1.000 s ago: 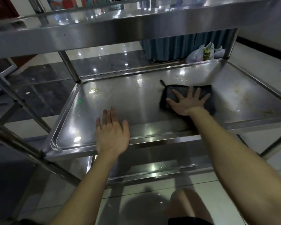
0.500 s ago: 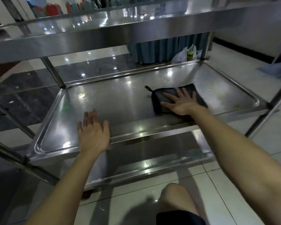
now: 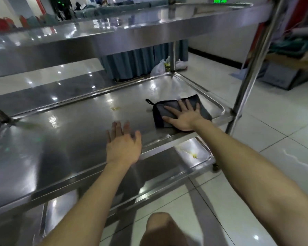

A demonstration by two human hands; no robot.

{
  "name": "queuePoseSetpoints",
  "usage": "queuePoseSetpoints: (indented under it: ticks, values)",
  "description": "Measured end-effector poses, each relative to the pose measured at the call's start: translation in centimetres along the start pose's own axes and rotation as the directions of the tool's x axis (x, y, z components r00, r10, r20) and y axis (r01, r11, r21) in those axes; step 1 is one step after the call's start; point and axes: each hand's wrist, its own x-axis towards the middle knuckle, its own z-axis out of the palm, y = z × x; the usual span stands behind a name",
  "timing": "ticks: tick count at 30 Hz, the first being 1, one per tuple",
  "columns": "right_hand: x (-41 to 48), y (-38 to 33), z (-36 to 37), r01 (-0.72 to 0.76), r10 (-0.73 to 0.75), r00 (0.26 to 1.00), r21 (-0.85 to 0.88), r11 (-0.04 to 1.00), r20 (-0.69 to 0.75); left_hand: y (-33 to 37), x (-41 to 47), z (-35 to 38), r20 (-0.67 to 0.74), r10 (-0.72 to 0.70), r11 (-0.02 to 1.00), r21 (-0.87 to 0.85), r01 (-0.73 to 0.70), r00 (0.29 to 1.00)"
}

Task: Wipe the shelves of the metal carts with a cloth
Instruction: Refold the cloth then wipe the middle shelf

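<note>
Nearest: a bare knee (image 3: pixel 163 226) over the tiled floor, both forearms reaching fwd. Bottom shelf (image 3: pixel 167 167) shows a yellowish smear (image 3: pixel 191 153) nr its right end, not yet wiped by the look of it. Left hand (image 3: pixel 123 144) sits at the front rim of the middle shelf (image 3: pixel 60 135), fingers spread & holding nothing, prob. bracing the cart. Further in, right hand (image 3: pixel 182 115) lies flat w/ fingers splayed on the folded dark cloth (image 3: pixel 201 107), pressing rather than gripping; cloth is at the shelf's right end, nr the raised lip, hang loop pointing left. Step in hand: wiping this shelf. To do it well, keep palm pressure even, run overlapping strokes leftward to the yellow spot (image 3: pixel 115 108) mid-shelf, work into corners along the lip. Far: top shelf (image 3: pixel 114 41) overhead, plastic bags (image 3: pixel 160 67) on floor beyond.
</note>
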Motion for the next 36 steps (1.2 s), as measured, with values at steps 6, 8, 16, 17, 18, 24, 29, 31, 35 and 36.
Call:
queuePoseSetpoints:
  ticks: [6,8,16,17,18,24,29,31,35,36]
  values:
    - [2.3,8.1,-1.8,0.000,0.000,1.000,0.023,1.000,-0.025,-0.8,0.2,1.5,-0.023,-0.018,0.999,0.029,0.019,1.000]
    - [4.2,8.8,-2.4,-0.072,0.073,0.997,0.024,0.997,-0.013,-0.7,0.3,1.7,-0.030,-0.003,0.999,0.039,0.004,1.000]
    - [7.6,-4.4,-1.5,0.079,-0.079,0.997,0.008,0.997,0.001,-1.0,0.6,2.2,-0.058,0.018,0.999,0.036,-0.016,0.998]
    - [6.7,-6.0,-0.8,0.130,-0.130,0.991,0.006,0.991,0.007,-0.9,0.6,2.2,-0.057,0.012,1.000,0.028,-0.010,0.998]
    - [5.6,-7.0,-0.2,0.178,-0.178,0.984,0.007,0.984,0.014,-0.9,0.6,2.1,-0.061,0.007,1.000,0.023,-0.005,0.998]
    - [0.0,0.1,0.0,0.216,-0.217,0.976,0.045,0.975,0.008,-1.2,0.6,2.1,-0.047,-0.025,1.000,-0.012,0.024,0.999]
    - [-1.4,10.3,-2.3,-0.158,0.159,0.987,-0.029,0.987,0.014,-0.5,0.6,1.8,-0.046,-0.042,0.999,-0.025,0.041,0.998]
    - [-2.0,9.1,-1.9,-0.193,0.193,0.981,-0.030,0.981,0.015,-0.2,0.5,1.8,-0.052,-0.036,0.999,-0.023,0.035,0.998]
    - [-4.6,-1.2,0.7,0.086,-0.086,0.996,-0.015,0.996,0.002,-0.2,0.5,1.8,-0.081,-0.028,0.999,-0.028,0.026,0.996]
    - [-5.4,-3.5,1.2,0.176,-0.176,0.984,-0.009,0.984,0.000,-0.3,0.4,1.8,-0.082,-0.024,1.000,-0.022,0.022,0.996]
